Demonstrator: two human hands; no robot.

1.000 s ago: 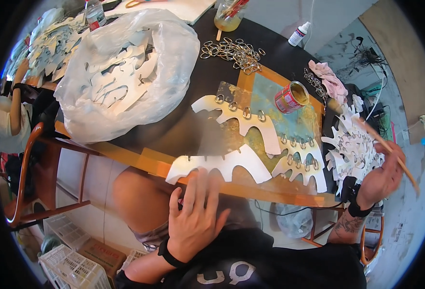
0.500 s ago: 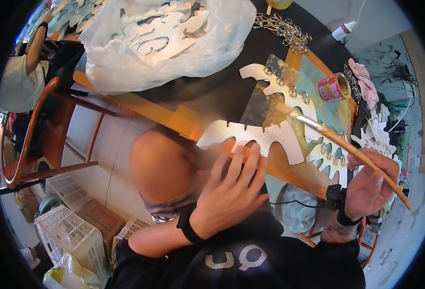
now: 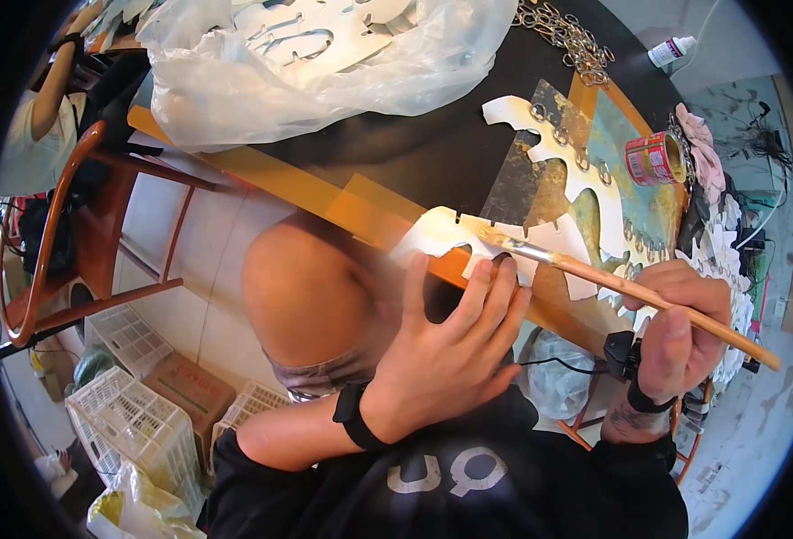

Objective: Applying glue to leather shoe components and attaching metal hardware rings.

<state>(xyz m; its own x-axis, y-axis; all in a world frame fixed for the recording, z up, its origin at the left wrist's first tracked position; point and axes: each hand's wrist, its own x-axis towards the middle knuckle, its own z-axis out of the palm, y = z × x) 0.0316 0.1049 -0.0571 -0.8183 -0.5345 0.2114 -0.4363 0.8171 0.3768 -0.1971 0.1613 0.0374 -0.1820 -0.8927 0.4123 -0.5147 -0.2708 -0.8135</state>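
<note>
Left hand: your left hand (image 3: 455, 328) is spread over the desk's near edge, its grip wide and not closed round anything; the fingertips reach the near side of the white notched cut-out.
Right hand: your right hand (image 3: 684, 323) has its grip closed round the wooden handle of the paintbrush, thumb and fingers curled in.
Paintbrush: the paintbrush (image 3: 612, 279) slants from your right hand toward the left, its bristles at the notched side of the cut-out.
White notched cut-out: the white notched cut-out (image 3: 549, 242) lies at the desk's near edge, partly over the tape, with its notches facing the far edge.
Ringed cut-out: a white arched strip (image 3: 585, 180) carrying metal rings lies farther in, across a stained sheet (image 3: 536, 148).
Tin: an open red tin (image 3: 650, 160) stands toward the desk's right edge.
Far edge: a heap of metal rings (image 3: 562, 40) sits there, with a small white bottle (image 3: 668, 52) to its right.
Right edge: a pink cloth (image 3: 697, 144) lies just past the tin.
Desk: the black desk (image 3: 369, 166) has amber tape (image 3: 270, 178) along its near edge.
Plastic bag: a translucent bag (image 3: 234, 99) holding more white cut-outs (image 3: 324, 40) fills the left part.
</note>
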